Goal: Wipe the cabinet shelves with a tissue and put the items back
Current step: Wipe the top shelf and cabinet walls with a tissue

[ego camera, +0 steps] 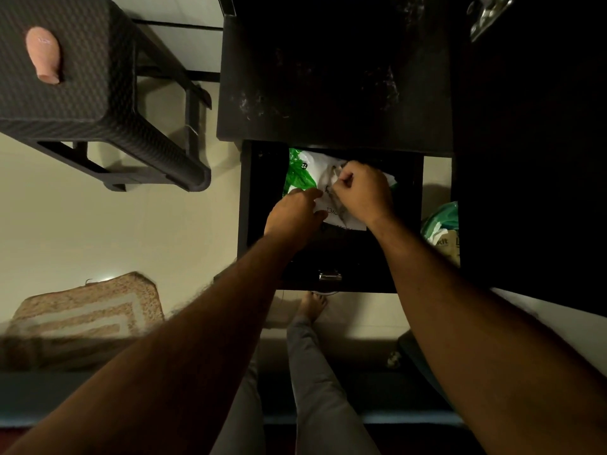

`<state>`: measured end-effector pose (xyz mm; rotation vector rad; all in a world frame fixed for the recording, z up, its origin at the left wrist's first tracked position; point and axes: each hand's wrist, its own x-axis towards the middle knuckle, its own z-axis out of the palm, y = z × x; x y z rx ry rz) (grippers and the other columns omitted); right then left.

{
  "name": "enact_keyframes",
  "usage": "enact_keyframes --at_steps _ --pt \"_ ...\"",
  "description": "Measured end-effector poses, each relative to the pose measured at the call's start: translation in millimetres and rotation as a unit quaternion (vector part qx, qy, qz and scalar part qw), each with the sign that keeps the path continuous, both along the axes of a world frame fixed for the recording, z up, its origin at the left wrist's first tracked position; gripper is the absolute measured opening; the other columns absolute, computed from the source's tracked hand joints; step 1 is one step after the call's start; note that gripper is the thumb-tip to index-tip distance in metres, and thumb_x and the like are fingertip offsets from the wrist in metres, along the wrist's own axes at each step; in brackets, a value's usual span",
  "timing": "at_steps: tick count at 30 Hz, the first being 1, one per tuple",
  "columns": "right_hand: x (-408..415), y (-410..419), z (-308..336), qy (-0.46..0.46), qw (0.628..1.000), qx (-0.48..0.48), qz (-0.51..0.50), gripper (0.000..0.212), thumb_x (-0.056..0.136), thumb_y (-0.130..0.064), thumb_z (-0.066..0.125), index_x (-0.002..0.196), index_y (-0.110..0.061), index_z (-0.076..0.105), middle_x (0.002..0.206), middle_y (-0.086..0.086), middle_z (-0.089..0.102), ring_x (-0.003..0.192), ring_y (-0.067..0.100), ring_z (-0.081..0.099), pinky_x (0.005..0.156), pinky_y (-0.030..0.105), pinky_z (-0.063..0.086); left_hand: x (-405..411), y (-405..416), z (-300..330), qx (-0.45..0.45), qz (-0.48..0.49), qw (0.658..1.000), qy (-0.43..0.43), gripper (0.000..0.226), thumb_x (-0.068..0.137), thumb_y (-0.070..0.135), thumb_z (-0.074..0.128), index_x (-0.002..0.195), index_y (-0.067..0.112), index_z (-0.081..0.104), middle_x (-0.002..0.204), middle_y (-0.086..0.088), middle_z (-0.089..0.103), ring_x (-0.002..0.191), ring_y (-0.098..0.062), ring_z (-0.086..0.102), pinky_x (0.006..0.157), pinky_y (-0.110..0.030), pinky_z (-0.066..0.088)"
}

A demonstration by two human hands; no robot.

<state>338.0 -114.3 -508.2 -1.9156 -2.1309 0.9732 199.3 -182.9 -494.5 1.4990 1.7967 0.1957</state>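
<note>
A black cabinet drawer (407, 205) is pulled open below the dark cabinet top (328, 93). Inside it lies a white and green plastic bag (303, 170) with dark print. My right hand (364, 195) is curled over the bag and pinches a dirty, crumpled tissue (336, 174) against it. My left hand (292, 215) reaches in from the left, its fingers resting on the bag's near-left part. The inside of the drawer under both hands is dark and hidden.
A metal handle (330, 276) sits on the drawer front. A green bag with packets (443, 228) stands right of the drawer. A dark woven stool (65, 80) holds a pink object (44, 54). A beige mat (88, 310) lies on the floor; my foot (313, 303) is below the drawer.
</note>
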Motion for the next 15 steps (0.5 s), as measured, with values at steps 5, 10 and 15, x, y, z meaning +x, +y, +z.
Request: enact_keyframes --at_steps 5,10,15 --pt "7 1 8 0.099 0.994 -0.007 -0.048 0.004 0.08 -0.008 0.067 0.08 -0.01 0.063 0.082 0.0 0.061 0.075 0.01 0.054 0.063 0.02 0.042 2 3 1 -0.001 0.008 1.0 0.002 0.043 0.092 0.029 0.061 0.133 0.02 0.053 0.122 -0.007 0.062 0.107 -0.021 0.061 0.092 -0.038 0.051" --pt "9 -9 12 0.116 0.993 0.001 -0.036 0.012 0.081 -0.006 0.067 0.077 -0.016 0.059 0.072 -0.012 0.056 0.071 0.009 0.056 0.065 0.027 0.048 4 8 2 -0.018 0.01 1.0 -0.005 0.041 0.092 0.029 0.061 0.131 0.019 0.054 0.121 -0.008 0.063 0.106 -0.023 0.061 0.092 -0.04 0.052" --pt "22 -12 13 0.136 0.987 -0.014 -0.079 0.02 0.084 -0.001 0.064 0.101 -0.01 0.065 0.09 0.002 0.068 0.083 0.013 0.063 0.073 0.026 0.053 4 8 2 -0.033 0.019 0.999 -0.016 0.043 0.092 0.028 0.061 0.133 0.02 0.052 0.123 -0.007 0.062 0.102 -0.022 0.063 0.089 -0.041 0.054"
